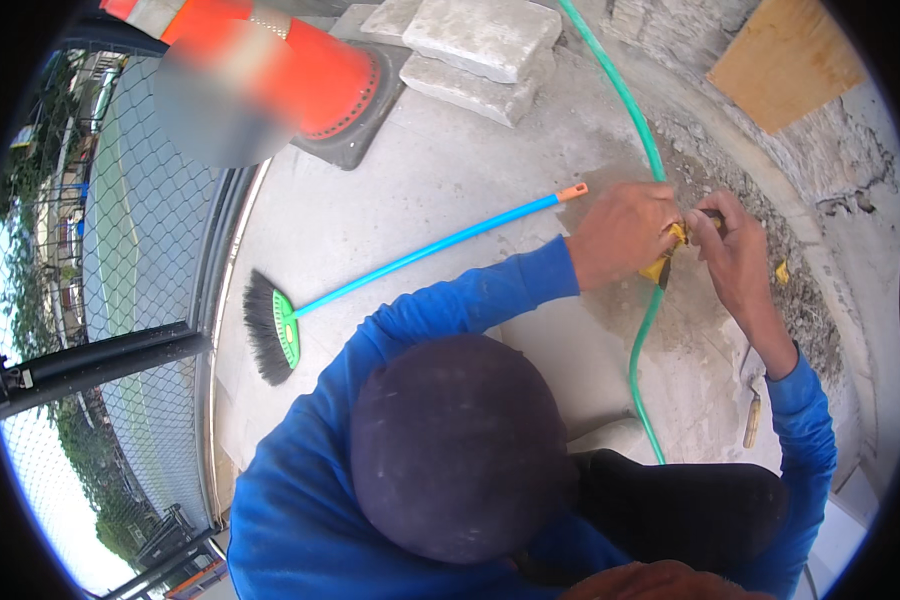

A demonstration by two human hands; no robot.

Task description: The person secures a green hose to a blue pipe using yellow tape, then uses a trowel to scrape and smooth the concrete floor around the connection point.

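My left hand (625, 238) and my right hand (735, 240) meet over a green hose (643, 345). The fingers of both are closed on a crumpled yellow-and-black piece (656, 271) at the hose. Its exact kind I cannot make out, since the fingers cover much of it. Something dark shows between the right thumb and fingers. Above my hands the hose runs up to the top edge; below them it curves down toward my dark-clad leg (680, 510). Blue sleeves cover both my arms.
A broom (420, 252) with a blue handle and green head lies to the left. An orange traffic cone (335, 80) and stacked concrete blocks (485, 45) stand farther off. A tool with a wooden handle (752, 420) lies at right. Plywood (785, 62) leans near rubble; chain-link fence (140, 200) borders the left.
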